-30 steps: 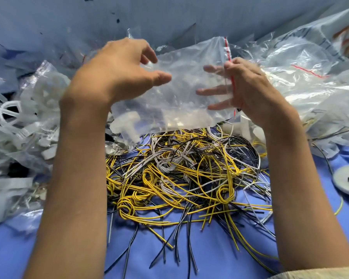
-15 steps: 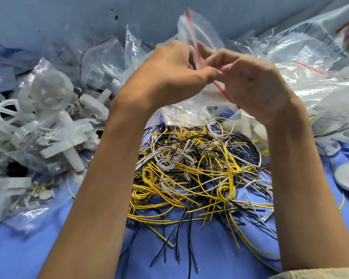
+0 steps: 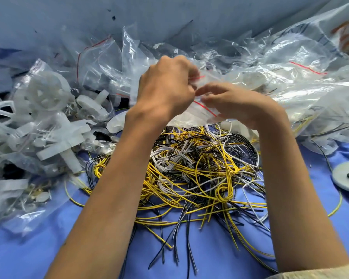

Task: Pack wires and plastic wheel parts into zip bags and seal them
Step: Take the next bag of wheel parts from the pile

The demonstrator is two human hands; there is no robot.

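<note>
**Bag mouth held between both hands, wires straight below**

We hold one clear zip bag (image 3: 189, 117) just above the middle of the frame; the left hand (image 3: 165, 87) is curled tight and pinches the bag's upper edge, and the right hand (image 3: 238, 105) pinches the same edge beside it, thumb and fingers bent onto the plastic. The two hands nearly touch; the bag hangs crumpled beneath them.

The red strip (image 3: 205, 107) that marks the mouth is the line we care about; it runs on a slant, from upper left by the left hand's knuckles down to lower right under the right hand's fingers. We judge that the mouth is being worked open along that slant; whether it is already parted we cannot tell, since the plastic folds over itself there, and we cannot tell if anything lies inside.

The wires (image 3: 189, 170), a tangle of yellow, white and black, lie on the blue cloth (image 3: 220, 258) directly below the bag, toward the bottom of the frame, between the two forearms; both hands are about equally near them. The plastic wheel parts (image 3: 46, 93) are heaped at the left of the frame, well apart from the bag and nearer the left hand. So whichever hand lets go, we judge the reach for wires is straight down, and the reach for wheels is leftward.
</note>
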